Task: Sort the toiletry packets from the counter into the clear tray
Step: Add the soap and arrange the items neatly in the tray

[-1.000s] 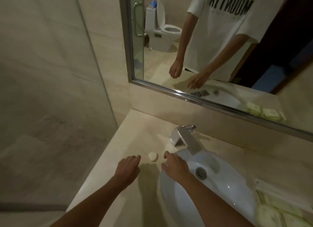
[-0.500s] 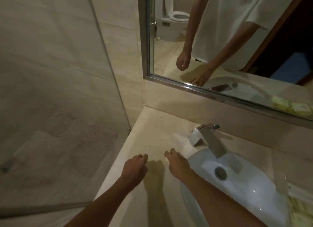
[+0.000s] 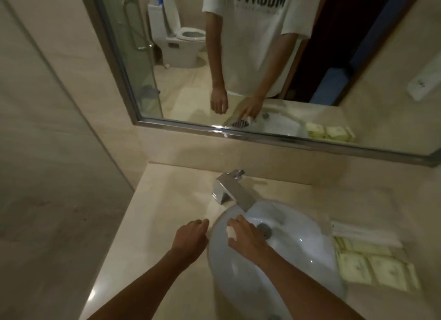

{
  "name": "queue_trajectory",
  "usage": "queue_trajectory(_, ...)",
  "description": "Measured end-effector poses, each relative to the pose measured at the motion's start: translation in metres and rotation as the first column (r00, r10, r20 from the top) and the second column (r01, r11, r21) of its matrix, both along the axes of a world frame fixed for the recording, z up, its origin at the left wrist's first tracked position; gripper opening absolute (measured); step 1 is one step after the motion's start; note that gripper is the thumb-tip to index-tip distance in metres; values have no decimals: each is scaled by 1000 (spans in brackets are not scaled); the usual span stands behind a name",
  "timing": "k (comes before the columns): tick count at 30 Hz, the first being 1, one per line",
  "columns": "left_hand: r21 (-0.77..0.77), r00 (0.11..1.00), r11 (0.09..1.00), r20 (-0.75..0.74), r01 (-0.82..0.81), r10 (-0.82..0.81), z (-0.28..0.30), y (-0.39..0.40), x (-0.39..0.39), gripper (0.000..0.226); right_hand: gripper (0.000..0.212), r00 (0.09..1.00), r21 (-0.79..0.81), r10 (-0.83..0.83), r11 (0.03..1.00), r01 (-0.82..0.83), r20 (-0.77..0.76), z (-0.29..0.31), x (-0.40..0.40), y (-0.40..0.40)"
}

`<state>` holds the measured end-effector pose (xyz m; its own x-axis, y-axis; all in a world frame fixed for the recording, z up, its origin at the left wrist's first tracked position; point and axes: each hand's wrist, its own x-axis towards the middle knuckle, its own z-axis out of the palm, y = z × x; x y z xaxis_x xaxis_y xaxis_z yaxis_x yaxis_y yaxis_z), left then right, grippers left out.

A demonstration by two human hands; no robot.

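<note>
A person at a bathroom table holds a small white toiletry piece over the sink.

The right hand (image 3: 243,236), palm down above the left rim of the white sink (image 3: 310,238), has its grip closed around a small white item (image 3: 231,231); it looks light, stiff and perhaps slick, best pinched by its edges. The left hand (image 3: 189,237) hovers just left of the sink, fingers loosely curled, apparently holding nothing. Pale green packets (image 3: 372,264) lie flat in the clear tray (image 3: 414,278) right of the sink; they look thin and bendable. A chrome faucet (image 3: 232,192) stands behind the sink.
</note>
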<state>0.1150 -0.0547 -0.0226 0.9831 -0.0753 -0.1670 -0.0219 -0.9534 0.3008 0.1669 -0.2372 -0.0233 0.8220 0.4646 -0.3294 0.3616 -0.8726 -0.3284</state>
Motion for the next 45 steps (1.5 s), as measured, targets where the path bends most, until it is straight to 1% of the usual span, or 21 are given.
queue_trajectory(2, 15, 999, 999, -7, 39, -39, 6, -28, 10, 20, 44, 998, 2, -66, 998, 66, 10, 4, 0, -33)
queue_trajectory(7, 1, 994, 994, -33, 105, -105, 16, -107, 27, 15, 41, 964, 99, -267, 959, 266, -1, 15, -5, -125)
queue_trajectory(10, 14, 988, 988, -37, 152, -151, 19, -164, 31, 26, 42, 937, 123, -348, 931, 344, 16, 22, -6, -187)
queue_trajectory(12, -5, 984, 984, -33, 176, -176, 23, -199, 35, 31, 41, 914, 151, -404, 906, 396, 31, 25, -5, -227)
queue_trajectory(16, 44, 967, 967, -63, 252, -249, 29, -263, 39, 18, 41, 861, 177, -509, 847, 501, -2, 25, -5, -301)
queue_trajectory(19, 67, 954, 953, -76, 294, -289, 38, -308, 43, 11, 37, 804, 190, -593, 786, 588, -38, 28, -6, -352)
queue_trajectory(21, 83, 952, 950, -87, 300, -293, 42, -333, 47, 10, 40, 759, 194, -650, 740, 645, -42, 29, -5, -384)
queue_trajectory(22, 83, 952, 950, -83, 301, -294, 43, -343, 49, 13, 40, 727, 201, -685, 708, 677, -38, 29, -4, -399)
queue_trajectory(25, 53, 952, 951, -51, 306, -303, 41, -366, 52, 22, 29, 635, 231, -772, 614, 755, -25, 26, 4, -437)
queue_trajectory(26, 42, 953, 952, -46, 303, -301, 39, -370, 53, 24, 30, 614, 225, -789, 595, 772, -22, 25, 6, -445)
queue_trajectory(28, 34, 952, 952, -39, 303, -302, 36, -376, 56, 25, 38, 582, 221, -813, 568, 793, 3, 25, 12, -455)
queue_trajectory(31, 43, 948, 948, -51, 317, -315, 31, -379, 62, 21, 37, 555, 254, -831, 545, 799, 37, 24, 20, -459)
queue_trajectory(34, 41, 946, 948, -94, 315, -310, 23, -385, 67, 17, 39, 565, 196, -824, 563, 803, 55, 17, 24, -459)
queue_trajectory(37, 31, 941, 945, -115, 324, -319, 17, -395, 71, 20, 42, 572, 143, -817, 576, 805, 70, 6, 25, -460)
queue_trajectory(39, 19, 938, 945, -126, 327, -323, 15, -402, 74, 21, 38, 570, 139, -815, 579, 803, 103, 4, 28, -462)
queue_trajectory(42, -2, 938, 947, -136, 322, -319, 11, -408, 77, 19, 31, 594, 142, -793, 609, 780, 137, -2, 31, -464)
queue_trajectory(45, -5, 936, 948, -153, 319, -316, 8, -408, 79, 19, 29, 614, 89, -773, 630, 771, 160, -10, 29, -464)
